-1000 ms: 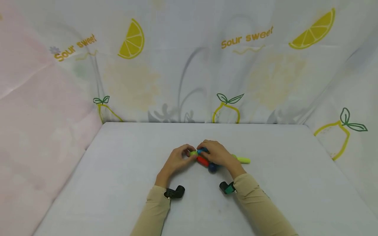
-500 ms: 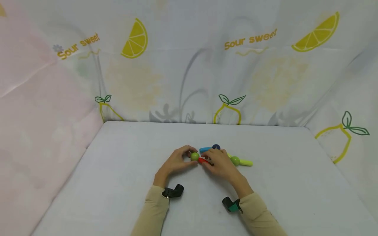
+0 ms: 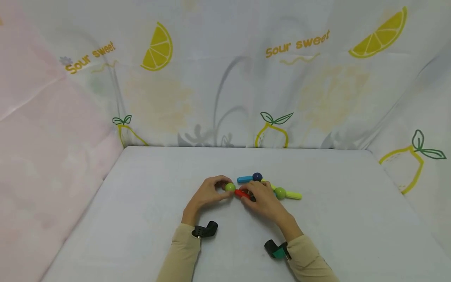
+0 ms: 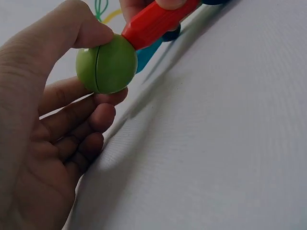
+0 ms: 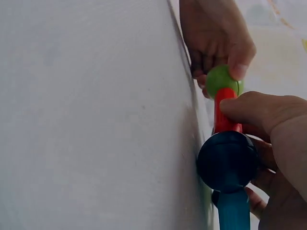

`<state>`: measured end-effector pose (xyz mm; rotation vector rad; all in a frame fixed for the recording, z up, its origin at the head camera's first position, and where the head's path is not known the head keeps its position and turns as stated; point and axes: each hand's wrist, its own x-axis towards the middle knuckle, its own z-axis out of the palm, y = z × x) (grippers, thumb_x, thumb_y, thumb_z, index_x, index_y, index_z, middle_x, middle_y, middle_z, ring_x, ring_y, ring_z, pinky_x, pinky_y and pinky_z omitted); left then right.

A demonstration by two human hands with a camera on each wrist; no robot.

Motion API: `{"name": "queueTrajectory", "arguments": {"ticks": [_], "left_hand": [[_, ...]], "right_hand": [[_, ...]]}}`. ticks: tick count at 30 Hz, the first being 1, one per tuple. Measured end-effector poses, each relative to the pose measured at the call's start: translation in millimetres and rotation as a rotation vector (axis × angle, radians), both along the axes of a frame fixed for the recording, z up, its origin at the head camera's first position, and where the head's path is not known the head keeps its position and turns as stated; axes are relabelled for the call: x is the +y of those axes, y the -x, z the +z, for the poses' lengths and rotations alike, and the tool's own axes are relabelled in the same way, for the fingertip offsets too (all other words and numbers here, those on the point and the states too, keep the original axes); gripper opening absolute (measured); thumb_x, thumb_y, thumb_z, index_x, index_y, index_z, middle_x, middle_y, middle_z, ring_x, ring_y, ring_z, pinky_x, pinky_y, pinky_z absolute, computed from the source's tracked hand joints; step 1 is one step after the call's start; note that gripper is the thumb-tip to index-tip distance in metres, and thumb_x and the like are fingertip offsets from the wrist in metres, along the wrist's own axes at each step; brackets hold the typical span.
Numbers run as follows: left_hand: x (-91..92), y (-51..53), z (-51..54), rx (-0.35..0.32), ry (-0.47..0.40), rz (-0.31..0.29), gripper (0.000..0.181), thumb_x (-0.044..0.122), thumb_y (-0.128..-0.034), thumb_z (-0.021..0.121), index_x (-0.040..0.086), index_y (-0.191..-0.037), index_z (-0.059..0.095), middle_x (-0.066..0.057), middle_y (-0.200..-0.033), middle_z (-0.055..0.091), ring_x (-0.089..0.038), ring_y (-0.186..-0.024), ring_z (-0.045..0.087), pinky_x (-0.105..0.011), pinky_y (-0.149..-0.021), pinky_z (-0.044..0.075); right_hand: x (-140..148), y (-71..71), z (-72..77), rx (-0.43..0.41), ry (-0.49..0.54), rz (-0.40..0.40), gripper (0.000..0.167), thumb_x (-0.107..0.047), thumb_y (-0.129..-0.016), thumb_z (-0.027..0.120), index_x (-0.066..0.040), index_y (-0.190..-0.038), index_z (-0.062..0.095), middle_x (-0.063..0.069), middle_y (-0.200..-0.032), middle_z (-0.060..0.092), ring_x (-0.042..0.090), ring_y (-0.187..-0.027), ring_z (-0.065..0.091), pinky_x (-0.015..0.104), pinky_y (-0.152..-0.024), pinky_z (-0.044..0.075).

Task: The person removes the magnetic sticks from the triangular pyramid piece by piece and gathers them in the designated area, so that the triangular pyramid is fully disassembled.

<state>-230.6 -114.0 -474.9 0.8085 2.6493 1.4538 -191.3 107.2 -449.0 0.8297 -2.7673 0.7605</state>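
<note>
My left hand [image 3: 208,192] pinches a green ball [image 4: 106,64] between thumb and fingers. One end of a red rod [image 4: 158,23] meets that ball. My right hand [image 3: 262,199] grips the red rod with the thumb on its side. In the right wrist view, a dark blue ball [image 5: 227,161] sits at the red rod's other end, and a blue rod [image 5: 234,211] leads on from it. Beyond the right hand lie a light blue rod [image 3: 244,179], another dark blue ball [image 3: 257,177] and a second green ball [image 3: 280,193]. The right hand hides part of these joined pieces.
A yellow-green rod [image 3: 293,195] sticks out to the right of the second green ball. All of it rests on a white table [image 3: 158,172], whose back edge meets a hanging cloth [image 3: 218,78] printed with lemons.
My right hand has shifted from the light blue rod to the red rod. The light blue rod's end now lies apart from the left hand's green ball, with its dark blue ball farther back.
</note>
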Motion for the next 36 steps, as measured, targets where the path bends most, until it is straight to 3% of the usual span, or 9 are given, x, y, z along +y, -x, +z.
{"name": "queueTrajectory", "arguments": {"ticks": [5, 10, 13, 17, 23, 31, 36], "left_hand": [[-3.4, 7.1, 5.5, -0.064, -0.033, 0.083, 0.022, 0.019, -0.0815, 0.071, 0.012, -0.103, 0.068, -0.002, -0.087, 0.065, -0.01, -0.076, 0.056, -0.022, -0.071, 0.046], [-0.2, 21.3, 9.9, -0.095, 0.002, 0.205, 0.027, 0.024, -0.0841, 0.071, 0.013, -0.109, 0.067, -0.004, -0.091, 0.066, -0.011, -0.078, 0.058, -0.023, -0.072, 0.048], [5.9, 34.8, 11.7, -0.075, 0.019, 0.252, 0.031, 0.026, -0.0862, 0.069, 0.014, -0.114, 0.064, -0.003, -0.101, 0.066, -0.013, -0.086, 0.059, -0.027, -0.078, 0.049], [13.8, 52.3, 9.8, -0.015, 0.04, 0.257, 0.034, 0.023, -0.0876, 0.068, 0.009, -0.118, 0.06, -0.008, -0.113, 0.063, -0.02, -0.095, 0.06, -0.035, -0.084, 0.049], [20.8, 67.6, 4.2, 0.019, 0.093, 0.295, 0.036, 0.017, -0.0869, 0.068, 0.007, -0.12, 0.059, -0.012, -0.115, 0.061, -0.025, -0.101, 0.058, -0.039, -0.089, 0.046], [28.5, 75.7, 8.7, 0.038, 0.137, 0.285, 0.042, 0.016, -0.086, 0.069, 0.005, -0.124, 0.055, -0.016, -0.116, 0.059, -0.029, -0.103, 0.057, -0.042, -0.092, 0.046], [32.9, 66.7, 15.0, 0.096, 0.188, 0.311, 0.047, 0.017, -0.0847, 0.07, 0.006, -0.127, 0.054, -0.019, -0.123, 0.052, -0.034, -0.113, 0.051, -0.045, -0.096, 0.043]], "right_hand": [[3, 0.6, 1.9, -0.017, 0.009, -0.007, 0.02, -0.021, -0.085, 0.07, -0.016, -0.103, 0.065, -0.005, -0.095, 0.065, 0.011, -0.09, 0.057, 0.043, -0.095, 0.035], [6, 0.7, 1.0, -0.016, 0.019, -0.03, 0.02, -0.019, -0.085, 0.071, -0.015, -0.104, 0.065, -0.003, -0.099, 0.066, 0.013, -0.093, 0.058, 0.045, -0.1, 0.035], [6, 0.6, -0.8, -0.003, 0.016, -0.023, 0.022, -0.02, -0.084, 0.072, -0.015, -0.104, 0.065, -0.002, -0.101, 0.066, 0.013, -0.095, 0.059, 0.046, -0.099, 0.036], [2, -1.5, -4.8, -0.015, -0.002, -0.002, 0.022, -0.022, -0.085, 0.071, -0.016, -0.105, 0.064, -0.002, -0.102, 0.066, 0.013, -0.097, 0.058, 0.045, -0.099, 0.036], [-3, -7.0, -7.2, -0.022, -0.003, 0.004, 0.022, -0.023, -0.085, 0.069, -0.016, -0.105, 0.065, -0.002, -0.103, 0.066, 0.014, -0.098, 0.059, 0.046, -0.099, 0.036], [2, -4.7, -4.7, -0.009, 0.004, -0.018, 0.022, -0.022, -0.085, 0.07, -0.016, -0.105, 0.065, -0.002, -0.104, 0.066, 0.014, -0.1, 0.059, 0.047, -0.101, 0.035], [16, -1.9, -0.4, -0.049, 0.05, 0.022, 0.024, -0.022, -0.087, 0.068, -0.016, -0.11, 0.064, -0.003, -0.104, 0.064, 0.014, -0.098, 0.058, 0.041, -0.095, 0.041]]}}
